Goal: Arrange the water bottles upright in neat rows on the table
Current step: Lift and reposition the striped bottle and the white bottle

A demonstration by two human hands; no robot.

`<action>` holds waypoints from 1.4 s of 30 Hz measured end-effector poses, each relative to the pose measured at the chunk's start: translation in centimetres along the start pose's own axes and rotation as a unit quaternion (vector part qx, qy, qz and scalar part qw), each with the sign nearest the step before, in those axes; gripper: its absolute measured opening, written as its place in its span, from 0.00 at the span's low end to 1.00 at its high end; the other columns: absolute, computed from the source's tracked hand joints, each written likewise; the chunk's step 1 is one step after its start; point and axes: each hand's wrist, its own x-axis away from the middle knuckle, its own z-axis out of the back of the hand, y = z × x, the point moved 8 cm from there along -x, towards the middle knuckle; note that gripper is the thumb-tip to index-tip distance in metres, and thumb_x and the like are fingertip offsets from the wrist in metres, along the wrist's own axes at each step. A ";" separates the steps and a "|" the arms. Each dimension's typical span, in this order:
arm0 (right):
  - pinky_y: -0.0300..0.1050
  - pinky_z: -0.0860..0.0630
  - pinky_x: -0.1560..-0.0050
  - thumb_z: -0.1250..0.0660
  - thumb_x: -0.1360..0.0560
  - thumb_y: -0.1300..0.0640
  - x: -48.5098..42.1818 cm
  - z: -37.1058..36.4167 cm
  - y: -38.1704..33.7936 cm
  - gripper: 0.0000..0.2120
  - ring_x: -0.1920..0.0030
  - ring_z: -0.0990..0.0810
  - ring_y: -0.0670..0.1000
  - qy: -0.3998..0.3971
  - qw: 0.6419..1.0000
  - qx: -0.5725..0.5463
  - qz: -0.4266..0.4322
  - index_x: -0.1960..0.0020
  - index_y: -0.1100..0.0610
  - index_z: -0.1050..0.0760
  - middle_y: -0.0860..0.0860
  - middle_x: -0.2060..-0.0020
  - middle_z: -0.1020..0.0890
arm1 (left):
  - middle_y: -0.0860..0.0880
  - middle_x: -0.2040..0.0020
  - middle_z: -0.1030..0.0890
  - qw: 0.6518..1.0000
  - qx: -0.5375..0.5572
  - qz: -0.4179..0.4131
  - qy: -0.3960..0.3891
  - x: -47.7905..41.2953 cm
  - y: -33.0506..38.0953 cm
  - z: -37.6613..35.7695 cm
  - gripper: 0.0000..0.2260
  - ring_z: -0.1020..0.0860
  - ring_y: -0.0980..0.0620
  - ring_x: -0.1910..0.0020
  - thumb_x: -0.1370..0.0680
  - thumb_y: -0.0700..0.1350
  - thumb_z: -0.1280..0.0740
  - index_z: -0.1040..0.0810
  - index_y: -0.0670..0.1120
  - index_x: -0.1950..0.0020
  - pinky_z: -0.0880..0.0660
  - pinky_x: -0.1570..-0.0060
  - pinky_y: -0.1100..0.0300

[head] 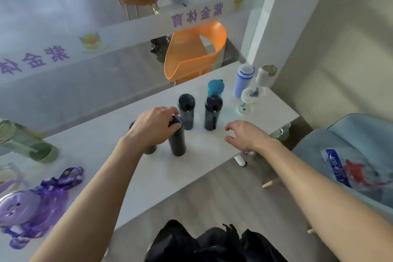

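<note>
Head view: roughly halfway. Left hand (153, 127) clamped round the cap of 1 dark bottle (177, 140), upright. 2 more dark bottles (186, 111) upright just past those fingertips. Right hand (246, 136) loose, empty. Green bottle (27, 142) far left lying flat, not yet sorted.

The table (161, 178) has a big bare patch near its front edge, between the two arms, so a hand can slide in there. Three dark bottles (213, 112) stand close together in the middle with thin gaps between them. More bottles (243, 80) crowd the far right corner. A purple bottle (19, 208) and a green bottle (27, 142) fill the left end.
</note>
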 end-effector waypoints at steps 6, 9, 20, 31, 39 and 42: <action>0.55 0.23 0.32 0.34 0.17 0.43 -3.9 5.7 6.0 0.23 0.32 0.20 0.59 0.052 0.998 -0.022 -0.006 0.25 0.51 0.24 0.53 0.28 0.21 | 0.52 0.40 0.15 1.000 -0.006 -0.017 0.013 -7.6 5.2 0.9 0.16 0.18 0.49 0.48 0.16 0.58 0.30 0.22 0.54 0.31 0.16 0.46 0.51; 0.51 0.21 0.40 0.33 0.17 0.46 -6.6 8.3 9.2 0.17 0.39 0.17 0.59 0.095 0.994 -0.048 -0.020 0.32 0.53 0.20 0.54 0.35 0.18 | 0.53 0.37 0.15 0.999 -0.006 -0.032 0.015 -12.7 6.8 0.8 0.20 0.17 0.52 0.45 0.16 0.59 0.30 0.23 0.55 0.27 0.17 0.43 0.54; 0.53 0.20 0.40 0.26 0.21 0.51 -13.5 14.0 21.2 0.19 0.39 0.17 0.61 0.150 0.981 -0.073 -0.100 0.32 0.56 0.21 0.55 0.35 0.20 | 0.49 0.27 0.22 0.997 -0.002 -0.077 0.019 -29.8 13.9 -2.1 0.29 0.20 0.45 0.34 0.19 0.62 0.27 0.28 0.54 0.21 0.21 0.38 0.49; 0.61 0.20 0.38 0.21 0.34 0.40 -26.9 13.2 29.4 0.43 0.37 0.24 0.67 0.121 0.988 -0.048 -0.088 0.27 0.57 0.33 0.59 0.35 0.29 | 0.48 0.23 0.28 0.999 0.027 -0.008 -0.017 -39.5 17.4 -8.7 0.44 0.25 0.43 0.28 0.28 0.65 0.20 0.36 0.57 0.18 0.22 0.33 0.43; 0.55 0.22 0.40 0.21 0.28 0.43 -30.9 10.6 29.2 0.44 0.40 0.19 0.65 0.097 0.994 -0.033 -0.040 0.22 0.55 0.40 0.59 0.34 0.31 | 0.49 0.23 0.29 0.994 0.062 0.046 -0.072 -42.6 19.0 -13.8 0.50 0.23 0.42 0.31 0.31 0.62 0.16 0.40 0.59 0.16 0.19 0.35 0.47; 0.56 0.22 0.39 0.22 0.28 0.43 -33.4 10.6 28.8 0.45 0.41 0.21 0.65 0.101 0.994 -0.049 0.003 0.21 0.54 0.42 0.59 0.34 0.31 | 0.48 0.31 0.25 0.993 0.083 0.072 -0.034 -43.3 18.3 -14.2 0.43 0.20 0.40 0.39 0.30 0.54 0.16 0.35 0.56 0.21 0.17 0.40 0.46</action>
